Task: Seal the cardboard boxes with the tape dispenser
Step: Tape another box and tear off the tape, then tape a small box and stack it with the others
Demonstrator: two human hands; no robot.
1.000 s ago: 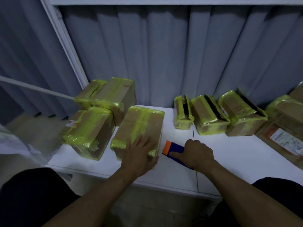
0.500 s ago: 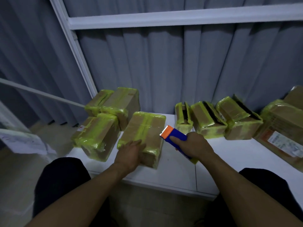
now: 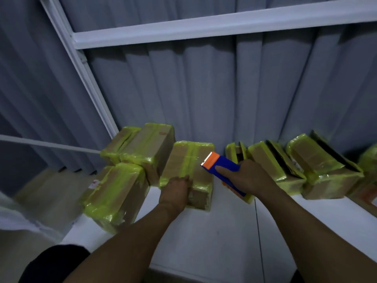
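Hands [image 3: 175, 192] [image 3: 250, 178] on box [image 3: 188, 158], tape dispenser [image 3: 225, 165]

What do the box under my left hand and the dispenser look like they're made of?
Box: brown cardboard, matte, wrapped in glossy yellow-green tape that glints. Tape dispenser: likely plastic, smooth blue body, orange head, pale toothed edge.

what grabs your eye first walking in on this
The blue and orange tape dispenser stands out, gripped in the right hand at the centre box's right edge. Next come the cardboard boxes wrapped in yellow-green tape along the white table, with the left hand holding the centre box's near end.
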